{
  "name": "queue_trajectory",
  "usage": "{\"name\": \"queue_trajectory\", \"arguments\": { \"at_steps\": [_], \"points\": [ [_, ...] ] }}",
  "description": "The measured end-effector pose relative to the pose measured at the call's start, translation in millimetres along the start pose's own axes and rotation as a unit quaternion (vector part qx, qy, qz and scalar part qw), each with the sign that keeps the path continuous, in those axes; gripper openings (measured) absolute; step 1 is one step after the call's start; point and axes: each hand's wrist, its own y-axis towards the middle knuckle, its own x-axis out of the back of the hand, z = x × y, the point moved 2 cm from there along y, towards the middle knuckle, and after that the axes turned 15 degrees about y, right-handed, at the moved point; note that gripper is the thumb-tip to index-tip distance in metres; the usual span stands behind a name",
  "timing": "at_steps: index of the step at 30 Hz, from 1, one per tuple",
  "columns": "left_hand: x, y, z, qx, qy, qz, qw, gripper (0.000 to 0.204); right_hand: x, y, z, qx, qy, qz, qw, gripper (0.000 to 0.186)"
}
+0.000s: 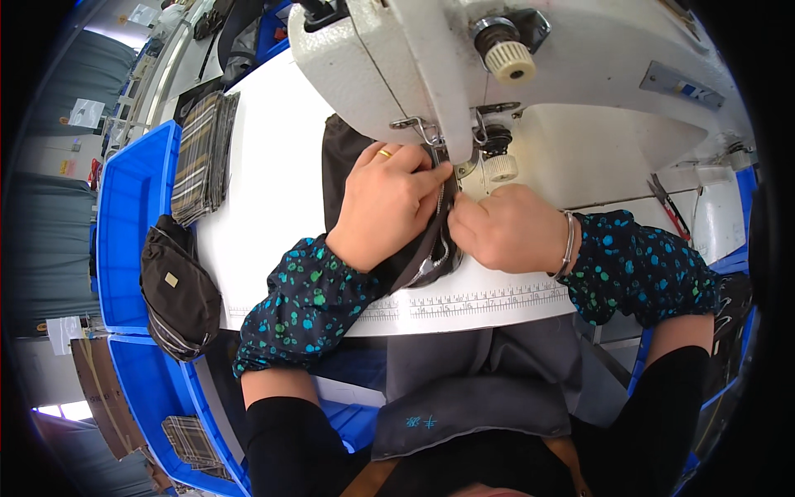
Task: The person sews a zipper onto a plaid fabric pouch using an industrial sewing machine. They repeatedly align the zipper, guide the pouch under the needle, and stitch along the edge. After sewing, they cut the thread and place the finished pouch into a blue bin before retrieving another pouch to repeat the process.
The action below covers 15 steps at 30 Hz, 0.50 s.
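Note:
A dark brown fabric piece (pixel 338 161) with a metal zipper (pixel 443 236) lies under the needle area of a white sewing machine (pixel 356 62). My left hand (pixel 383 203), a ring on one finger, presses on the fabric with curled fingers, its thumb and fingertips close beside the presser foot. Just right of the needle, my right hand (pixel 513 228) pinches the zippered edge of the same piece. The zipper slider (pixel 427 267) hangs toward the table's front edge. Exactly how the fingertips grip the layers is partly hidden.
At the left, a stack of plaid fabric pieces (pixel 203 157) lies beside a blue bin (pixel 137 224), with a dark zippered pouch (pixel 178 290) at the table's edge. Red-handled scissors (pixel 669 207) lie at right. A printed ruler (pixel 484 301) runs along the front edge.

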Motion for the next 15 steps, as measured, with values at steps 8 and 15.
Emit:
{"name": "queue_trajectory", "arguments": {
  "at_steps": [8,15],
  "points": [
    [19.8,-0.8,11.2,-0.030,-0.071,0.045,0.996,0.034,9.9,4.6,-3.6,-0.087,0.065,-0.017,0.994,0.013],
    [18.4,-4.4,20.4,-0.054,-0.027,0.077,0.995,0.023,11.2,11.2,-6.6,-0.188,0.156,-0.034,0.969,0.030]
  ]
}}
